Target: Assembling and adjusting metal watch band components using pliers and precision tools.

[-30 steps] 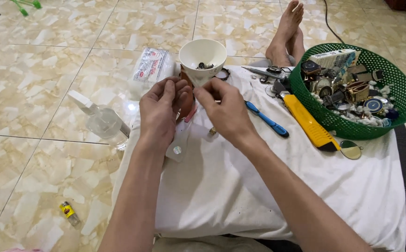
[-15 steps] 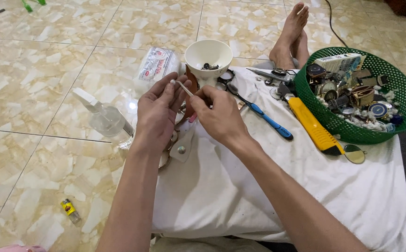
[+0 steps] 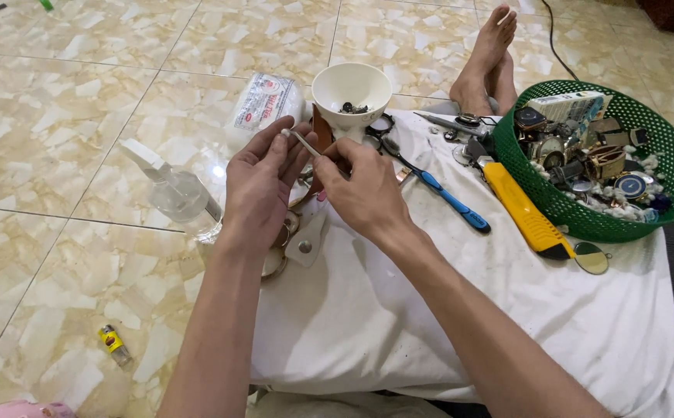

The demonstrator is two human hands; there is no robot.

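My right hand (image 3: 362,192) pinches a thin metal stick (image 3: 304,144) with a white tuft at its far end. The thumb and fingertips of my left hand (image 3: 263,184) close lightly on that tuft, with the other fingers spread. Both hands hover over the left edge of a white cloth (image 3: 430,310), just in front of a white bowl (image 3: 351,87) holding several small dark parts. Below my left hand lie round metal watch pieces (image 3: 275,262) and a flat white tab (image 3: 307,244).
A green mesh basket (image 3: 594,226) full of watches and parts sits at the right. A blue-handled tool (image 3: 455,203), a yellow utility knife (image 3: 526,217) and a small round lens (image 3: 591,258) lie on the cloth. A clear spray bottle (image 3: 181,195), a white packet (image 3: 264,102) and a lighter (image 3: 114,344) rest on the tiled floor. Bare feet (image 3: 492,58) show behind.
My hands have drawn back from the bowl toward me and slightly apart. The thin stick now shows between them, and my left fingers have opened out around its tip.
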